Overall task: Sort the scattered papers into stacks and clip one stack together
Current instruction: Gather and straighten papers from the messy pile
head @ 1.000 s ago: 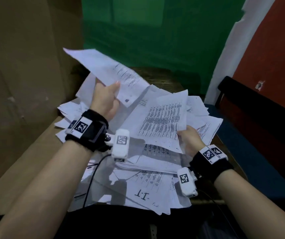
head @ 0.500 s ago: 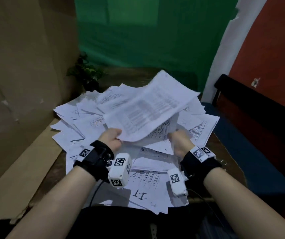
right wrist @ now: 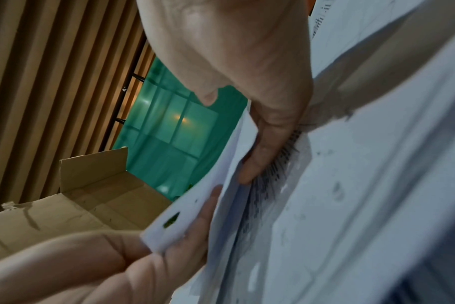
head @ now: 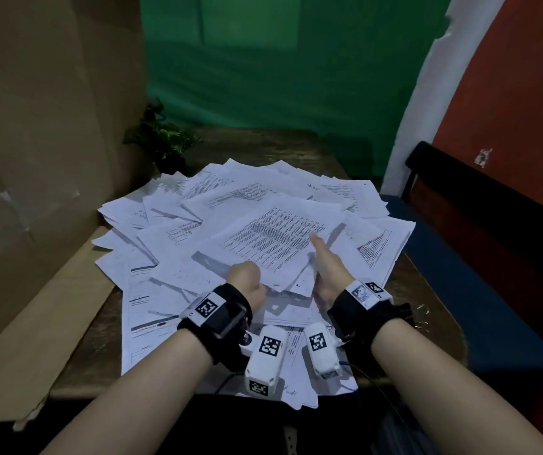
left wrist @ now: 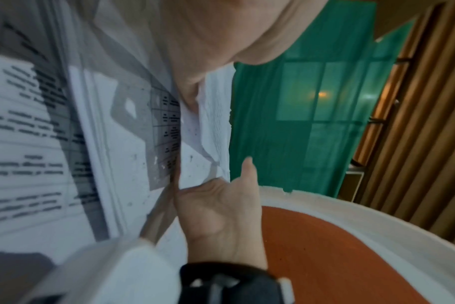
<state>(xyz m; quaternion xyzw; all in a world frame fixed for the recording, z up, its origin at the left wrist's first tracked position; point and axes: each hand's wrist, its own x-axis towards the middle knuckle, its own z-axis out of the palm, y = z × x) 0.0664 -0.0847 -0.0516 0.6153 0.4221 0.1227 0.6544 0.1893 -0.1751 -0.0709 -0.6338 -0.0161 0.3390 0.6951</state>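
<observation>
A heap of printed white papers (head: pixel 178 224) covers the wooden table (head: pixel 434 290). Above its near middle I hold a thin stack of sheets (head: pixel 276 241), text side up and sloping toward me. My left hand (head: pixel 247 285) grips its near left corner with the fingers curled under it. My right hand (head: pixel 324 267) pinches the right edge, the thumb lying on the print. The left wrist view shows my left hand (left wrist: pixel 221 41) at the paper's edge. In the right wrist view my right hand (right wrist: pixel 260 102) has its thumb on the stack (right wrist: pixel 325 205). Black binder clips (head: pixel 419 315) lie beside my right wrist.
A tall cardboard wall (head: pixel 33 159) runs along the left of the table. A small green plant (head: pixel 161 139) stands at the back left corner. A dark bench (head: pixel 493 231) lies to the right, below a red wall. Bare wood shows behind the heap.
My left hand brought its raised sheet down from the upper left onto the sheets in my right hand. Both hands now hold the joined stack lower, over the heap.
</observation>
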